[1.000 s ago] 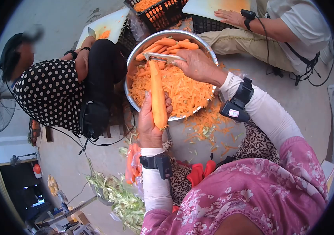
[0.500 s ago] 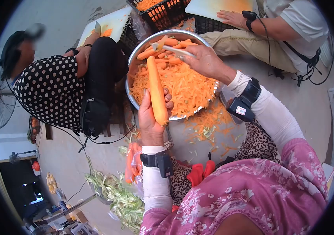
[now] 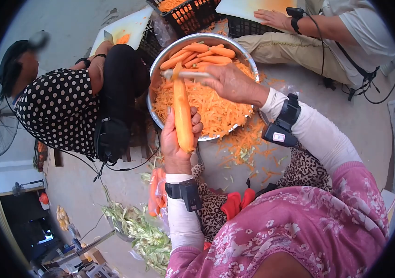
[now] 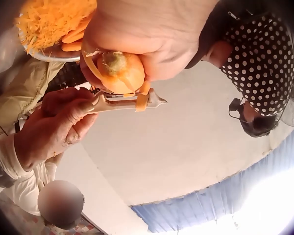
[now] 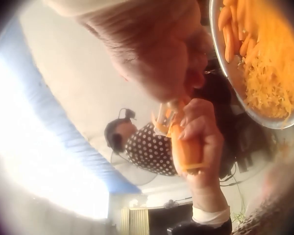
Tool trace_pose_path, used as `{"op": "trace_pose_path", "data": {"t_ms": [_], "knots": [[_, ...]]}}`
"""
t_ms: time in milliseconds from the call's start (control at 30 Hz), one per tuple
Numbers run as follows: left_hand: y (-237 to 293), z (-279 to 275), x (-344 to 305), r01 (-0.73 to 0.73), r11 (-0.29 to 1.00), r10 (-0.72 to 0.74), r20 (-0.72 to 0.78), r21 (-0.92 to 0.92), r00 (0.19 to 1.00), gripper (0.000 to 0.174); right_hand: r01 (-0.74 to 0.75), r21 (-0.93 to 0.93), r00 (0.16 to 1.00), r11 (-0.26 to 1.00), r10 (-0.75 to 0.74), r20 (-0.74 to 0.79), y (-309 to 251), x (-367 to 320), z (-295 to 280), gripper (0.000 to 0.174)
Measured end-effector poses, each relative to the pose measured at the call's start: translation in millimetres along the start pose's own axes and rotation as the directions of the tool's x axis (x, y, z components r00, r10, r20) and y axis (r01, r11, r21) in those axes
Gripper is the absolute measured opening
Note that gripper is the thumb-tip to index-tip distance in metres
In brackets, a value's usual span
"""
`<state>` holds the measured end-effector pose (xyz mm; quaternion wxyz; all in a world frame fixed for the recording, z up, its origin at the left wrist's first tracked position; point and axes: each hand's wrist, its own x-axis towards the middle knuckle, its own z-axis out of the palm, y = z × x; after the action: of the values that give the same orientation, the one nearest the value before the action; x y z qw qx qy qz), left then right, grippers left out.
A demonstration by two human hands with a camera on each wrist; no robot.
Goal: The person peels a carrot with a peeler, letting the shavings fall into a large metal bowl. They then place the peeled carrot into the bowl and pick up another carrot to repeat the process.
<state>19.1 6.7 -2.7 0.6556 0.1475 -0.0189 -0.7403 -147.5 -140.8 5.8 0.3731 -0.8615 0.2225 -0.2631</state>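
My left hand (image 3: 174, 144) grips a large, partly peeled carrot (image 3: 184, 116) around its lower half, the far end pointing out over the basin. In my right hand (image 3: 235, 84) is a peeler (image 3: 193, 74), its head lying across the carrot's far end. An orange strip of peel (image 4: 142, 100) hangs on the peeler head in the left wrist view. Below is a round metal basin (image 3: 150, 104) with a heap of carrot peels (image 3: 223, 104) and several peeled carrots (image 3: 216, 59) along its far side. The carrot's stem end (image 4: 115, 63) faces the left wrist camera.
One person in polka dots (image 3: 58, 111) sits at left by a cutting board (image 3: 135, 23); another (image 3: 341, 41) sits at right by a second board (image 3: 234, 8). A black crate (image 3: 193, 18) stands behind the basin. Bagged carrots (image 3: 156, 192) and husks (image 3: 149, 238) lie near my left arm.
The peeler lifted off the carrot's far end with a peel on it half a second ago, then came back down to that end. My left hand keeps holding the carrot.
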Motion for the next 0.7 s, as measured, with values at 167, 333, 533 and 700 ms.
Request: {"op": "trace_pose_path", "data": {"t_ms": [167,333,533,700], "knots": [[-10.8,16.3,-1.3,0.02,0.988,-0.021,0.008,0.154,1.0,0.04,-0.261,-0.226,0.959,0.939,0.225,-0.173,44.3,7.5,-14.3,0.027],[-4.3,13.8,2.2,-0.1,0.978,0.124,-0.12,0.185,0.985,0.041,-0.227,-0.012,0.948,0.974,0.218,-0.231,16.1,10.5,-24.0,0.024],[-1.9,7.3,6.9,-0.146,0.975,0.178,-0.196,0.168,0.964,0.038,-0.008,0.165,0.988,0.986,-0.019,0.156,-19.3,-9.4,-8.8,0.027],[-7.8,10.2,3.0,-0.176,0.965,0.216,-0.21,0.194,0.953,0.038,0.02,0.141,0.988,0.99,-0.041,0.146,-20.1,-14.7,2.0,0.026]]}}
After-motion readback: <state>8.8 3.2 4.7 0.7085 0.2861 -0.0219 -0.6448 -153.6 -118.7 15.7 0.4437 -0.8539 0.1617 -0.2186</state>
